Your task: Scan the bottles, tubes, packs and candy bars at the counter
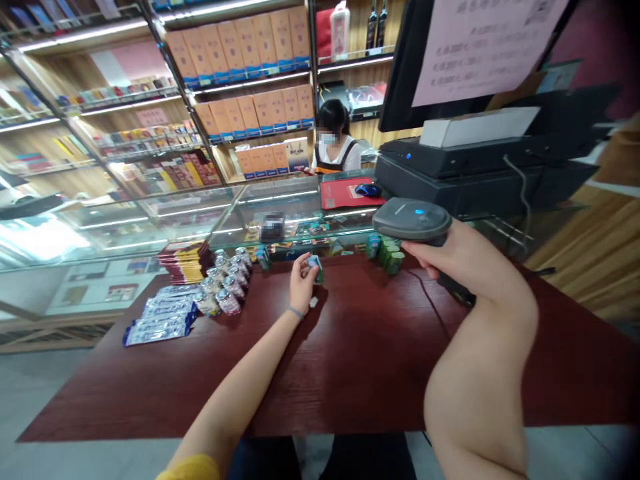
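Note:
My right hand (434, 257) is wrapped round a dark grey barcode scanner (411, 219) with a blue light on top. Its head points left above the table, and a cable runs down over the wood. In my left hand (303, 283) is a small green-and-blue container (315, 264), pinched just above the tabletop; my fingers partly cover it. A small pale scrap (313, 302) lies beside that wrist. Several green cylindrical containers (390, 256) stand below the scanner head. Another small green container (263, 257) is farther left, beside rows of silver-lidded jars (231, 285).
On the dark red table (340, 373), blue-and-white packets (163, 319) and stacked red-and-yellow boxes (184, 261) lie at left. A glass counter (200, 217) borders the back. A monitor (407, 67) rises at right, near a mouse (369, 190). A person (337, 143) is behind the counter.

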The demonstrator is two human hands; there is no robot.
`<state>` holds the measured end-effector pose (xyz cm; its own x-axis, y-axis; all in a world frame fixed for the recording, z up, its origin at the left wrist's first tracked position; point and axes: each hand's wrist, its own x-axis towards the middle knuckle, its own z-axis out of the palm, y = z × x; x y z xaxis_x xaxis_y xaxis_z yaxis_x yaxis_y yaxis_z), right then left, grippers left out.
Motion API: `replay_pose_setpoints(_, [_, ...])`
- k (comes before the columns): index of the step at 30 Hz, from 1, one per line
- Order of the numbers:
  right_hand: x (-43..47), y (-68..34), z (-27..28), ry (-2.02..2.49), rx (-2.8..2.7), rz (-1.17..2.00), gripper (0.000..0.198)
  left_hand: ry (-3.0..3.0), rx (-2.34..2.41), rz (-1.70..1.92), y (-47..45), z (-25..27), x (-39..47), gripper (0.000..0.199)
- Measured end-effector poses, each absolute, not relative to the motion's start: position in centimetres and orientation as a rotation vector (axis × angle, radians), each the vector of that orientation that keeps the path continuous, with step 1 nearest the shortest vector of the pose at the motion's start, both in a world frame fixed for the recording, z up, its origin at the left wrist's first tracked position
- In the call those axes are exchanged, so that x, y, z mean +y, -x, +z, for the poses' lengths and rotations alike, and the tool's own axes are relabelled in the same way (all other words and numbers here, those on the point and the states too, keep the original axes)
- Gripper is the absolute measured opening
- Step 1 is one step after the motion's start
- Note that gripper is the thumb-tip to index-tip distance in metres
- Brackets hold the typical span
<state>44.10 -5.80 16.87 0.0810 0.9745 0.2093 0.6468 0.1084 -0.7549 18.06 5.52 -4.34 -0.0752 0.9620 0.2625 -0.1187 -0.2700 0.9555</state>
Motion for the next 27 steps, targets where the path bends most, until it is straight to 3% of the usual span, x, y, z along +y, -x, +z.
replay_pose_setpoints(5, [-4.5,-41.0,16.6,1.628,-1.786,0.53,0.035,-1.029,0.957,1.445,-10.3,-4.1,4.5,0.056])
replay_pose_setpoints(12, [-3.9,-34.1,16.0,1.694,-2.222,0.27,0.049,-0.764,0.896,1.509,-6.2,-3.6,5.2,0.04])
replay_pose_setpoints(23, [-4.5,-28.1,15.1,1.692,-2.619,0.193,0.034,-0.452,0.678,1.581,-5.5,-4.2,6.1,0.025])
replay_pose_setpoints(27, [-4.6,-28.4,15.1,1.711,-2.586,0.166,0.033,-0.468,0.705,1.589,-5.6,-4.2,6.1,0.029])
